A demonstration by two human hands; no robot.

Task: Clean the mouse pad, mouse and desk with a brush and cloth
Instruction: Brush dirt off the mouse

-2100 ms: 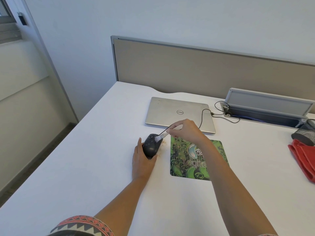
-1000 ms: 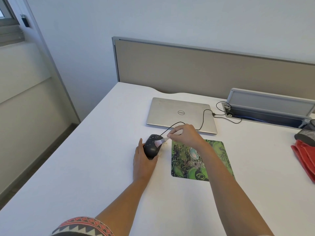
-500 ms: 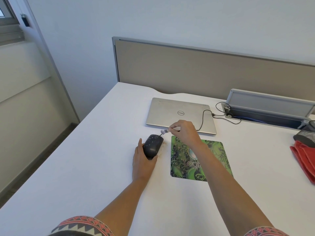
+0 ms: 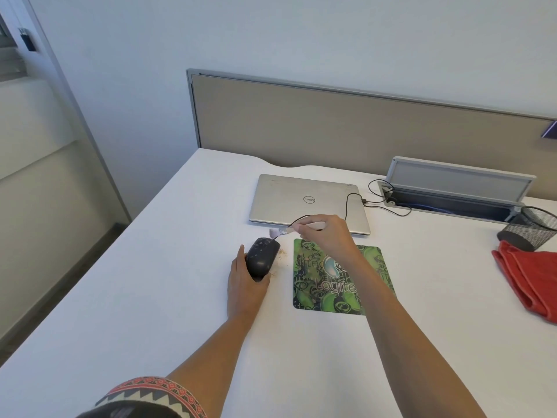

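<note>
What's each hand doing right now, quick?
Left hand: holding the black plastic computer mouse on the white desk.
Right hand: pinching the small white-bristled brush, bristles by the mouse's far end.

The mouse (image 4: 261, 259) is dark matt plastic, the mouse pad (image 4: 313, 294) slightly glossy. The desk (image 4: 150, 282) is smooth and matt (white), the laptop (image 4: 289, 203) brushed silvery metal, the cloth (image 4: 530, 279) soft fabric.

A single wide-angle camera sat on the person's head, above the near edge of the white table (image 4: 144, 297), facing forward and tilted down. The forearms (image 4: 211, 351) rose from the bottom edge, putting the fingers (image 4: 312, 220) near mid-frame at arm's reach. Beyond the fingers stood the partition (image 4: 331, 125) and wall (image 4: 271, 31); far left of them, the floor (image 4: 75, 267).
</note>
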